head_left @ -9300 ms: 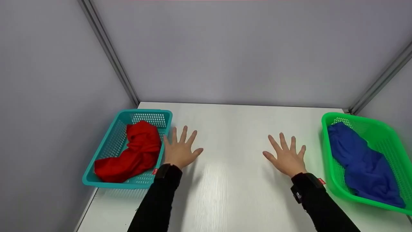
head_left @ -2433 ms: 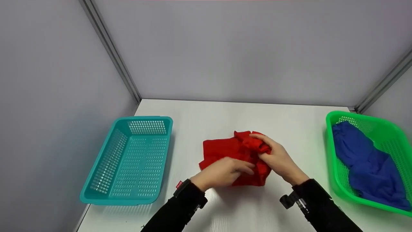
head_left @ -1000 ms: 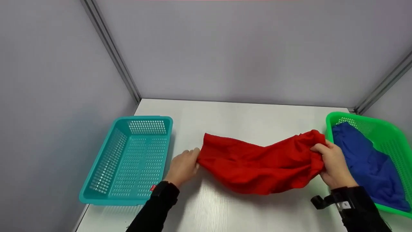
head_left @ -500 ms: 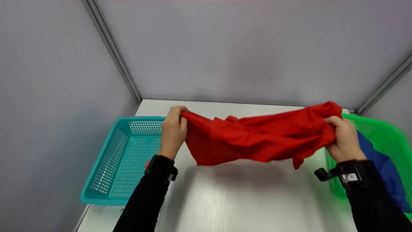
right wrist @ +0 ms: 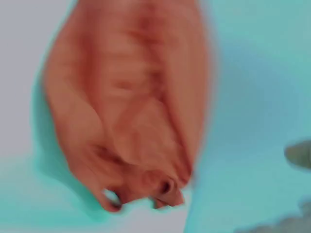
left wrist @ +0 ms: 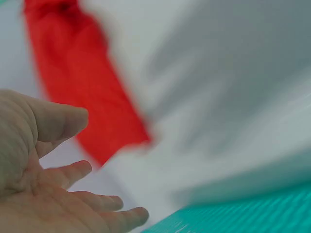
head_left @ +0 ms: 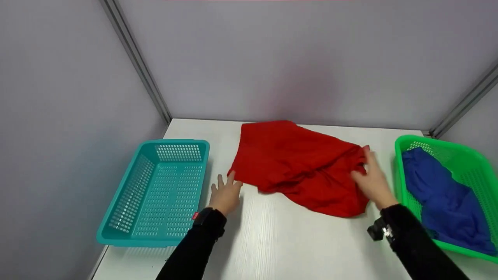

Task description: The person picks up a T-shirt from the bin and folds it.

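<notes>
A red piece of crumpled cloth point(head_left: 291, 155), with folds gathered at its right end, lies spread on the white table. Whether it is a garment I cannot tell. My left hand point(head_left: 225, 196) hovers by its near left corner with fingers spread; in the left wrist view the fingers point(left wrist: 58, 121) look apart from the cloth point(left wrist: 92, 92). At the right end is my right hand point(head_left: 374, 184), blurred, its fingers extended and thumb apart. The right wrist view shows the cloth point(right wrist: 131, 107) blurred, with only a fingertip point(right wrist: 299, 154) at the edge, away from it.
To the left stands a teal basket point(head_left: 202, 182) with nothing in it. On the right, a green basket point(head_left: 400, 186) holds blue cloth point(head_left: 447, 198). Grey panels point(head_left: 272, 58) wall the table point(head_left: 256, 241) at the back and both sides.
The red cloth came out of the teal basket, was unfolded and stretched between both hands in the air. Now it lies on the table, and both hands have let go.
</notes>
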Demonstrator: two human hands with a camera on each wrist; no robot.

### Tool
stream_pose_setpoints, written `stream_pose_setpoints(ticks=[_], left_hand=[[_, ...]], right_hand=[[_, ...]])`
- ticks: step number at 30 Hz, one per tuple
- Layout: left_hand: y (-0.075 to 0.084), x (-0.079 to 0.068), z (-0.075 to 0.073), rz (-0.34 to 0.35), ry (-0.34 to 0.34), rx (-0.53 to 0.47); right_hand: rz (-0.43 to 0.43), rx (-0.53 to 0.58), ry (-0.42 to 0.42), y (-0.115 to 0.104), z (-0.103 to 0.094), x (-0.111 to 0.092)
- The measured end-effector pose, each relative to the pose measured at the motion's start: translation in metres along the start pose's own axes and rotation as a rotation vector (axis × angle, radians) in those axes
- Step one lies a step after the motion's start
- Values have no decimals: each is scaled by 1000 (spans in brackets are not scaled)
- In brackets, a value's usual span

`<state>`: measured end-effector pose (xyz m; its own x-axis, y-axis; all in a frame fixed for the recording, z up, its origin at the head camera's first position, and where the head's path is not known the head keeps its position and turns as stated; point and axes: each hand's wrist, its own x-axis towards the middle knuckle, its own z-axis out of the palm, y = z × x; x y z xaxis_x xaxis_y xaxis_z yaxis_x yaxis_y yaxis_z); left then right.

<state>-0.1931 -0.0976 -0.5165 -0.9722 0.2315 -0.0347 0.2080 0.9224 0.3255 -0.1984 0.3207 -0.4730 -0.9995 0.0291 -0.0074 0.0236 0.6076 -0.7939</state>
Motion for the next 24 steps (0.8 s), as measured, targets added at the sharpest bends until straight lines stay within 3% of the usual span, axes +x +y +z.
stream_pose_setpoints(ticks=[2, 5, 8, 11, 15, 19, 22, 24], left_hand=[[-2, -4, 14, -41, -56, 20], [-3, -6, 27, -41, -74, -6], [-2, -10, 32, -16, -128, -12], [-1, -16, 35, 5, -181, 1], [-2, -21, 41, -4, -205, 3], [-7, -20, 49, 5, -174, 33], [-10, -17, 54, 35, -141, 78], [-12, -16, 58, 70, -115, 112]], right_hand=[[-142, -148, -84, 3, 38, -10], [-298, -305, -203, 9, 90, -27], [-308, -414, -278, 17, 127, -41], [-281, -540, -241, 30, 145, -48], [-327, -628, -126, 46, 147, -50], [-350, -441, -82, 55, 130, -44], [-296, -245, -89, 60, 112, -38], [-254, -172, -100, 64, 99, -38]])
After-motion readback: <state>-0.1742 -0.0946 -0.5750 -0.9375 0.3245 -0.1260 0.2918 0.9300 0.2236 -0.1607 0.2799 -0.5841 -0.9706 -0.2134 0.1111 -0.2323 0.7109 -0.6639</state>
